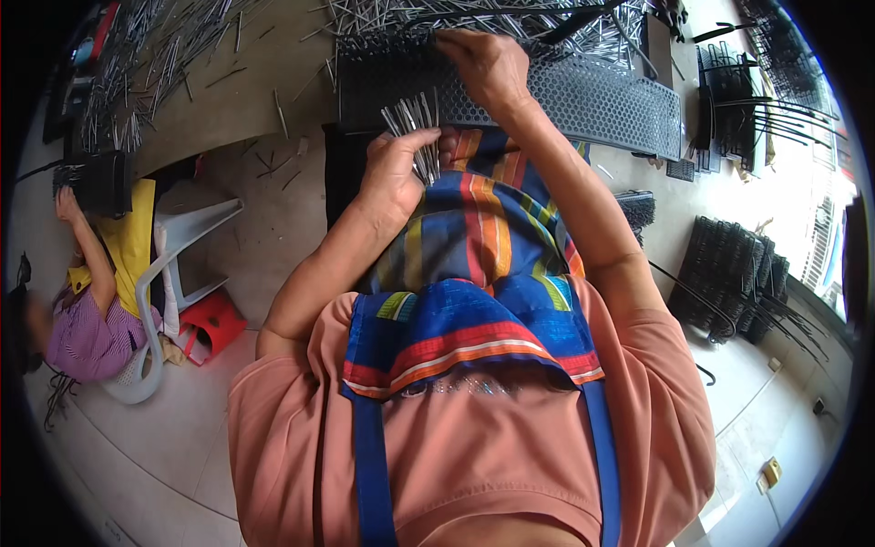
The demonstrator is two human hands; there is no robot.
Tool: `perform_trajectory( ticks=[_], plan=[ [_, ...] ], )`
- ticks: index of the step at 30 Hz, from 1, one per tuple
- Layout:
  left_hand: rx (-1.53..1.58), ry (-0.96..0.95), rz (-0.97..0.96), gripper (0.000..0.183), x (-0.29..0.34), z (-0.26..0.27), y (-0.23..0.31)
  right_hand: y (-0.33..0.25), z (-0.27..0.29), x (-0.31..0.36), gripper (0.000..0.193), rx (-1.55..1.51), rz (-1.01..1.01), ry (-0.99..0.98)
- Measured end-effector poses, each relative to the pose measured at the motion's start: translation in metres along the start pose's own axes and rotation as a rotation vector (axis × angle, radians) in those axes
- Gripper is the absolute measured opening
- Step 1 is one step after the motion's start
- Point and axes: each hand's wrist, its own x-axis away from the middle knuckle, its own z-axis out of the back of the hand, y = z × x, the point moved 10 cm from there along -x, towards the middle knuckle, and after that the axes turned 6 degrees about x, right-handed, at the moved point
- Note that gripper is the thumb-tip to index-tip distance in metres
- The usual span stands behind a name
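Observation:
My left hand (397, 171) is closed around a bunch of thin silver metal rods (407, 115), which fan out above the thumb near my lap. A long dark perforated metal plate (597, 100) full of small round holes lies crosswise in front of me. Over its far edge, left of the middle, reaches my right hand (497, 75). Its thumb and fingertips are pinched together above a dark patch of the plate; what they hold is too small to make out. A striped apron (488, 219) covers my lap, just under the left hand.
Loose metal rods (310, 16) lie heaped across the worktable beyond the plate. Black wire racks (729, 273) stand on the floor at the right. At the left, a co-worker (96, 319) sits on a grey plastic chair (150, 301) beside a red basket (214, 326).

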Motion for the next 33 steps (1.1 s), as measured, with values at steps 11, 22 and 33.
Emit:
perform_trajectory(
  ticks=[11,22,33],
  plan=[
    [-0.011,-0.097,0.036,0.014,-0.013,-0.007,-0.005,0.008,0.014,0.025,0.016,-0.163,0.073,0.122],
    [-0.116,-0.169,0.041,0.02,-0.014,-0.036,-0.01,0.028,-0.033,0.069,0.009,-1.119,-0.618,-0.526],
    [-0.152,-0.065,-0.035,0.017,-0.024,-0.01,-0.024,0.091,0.054,0.04,0.003,-0.974,-0.386,0.326]
  ],
)
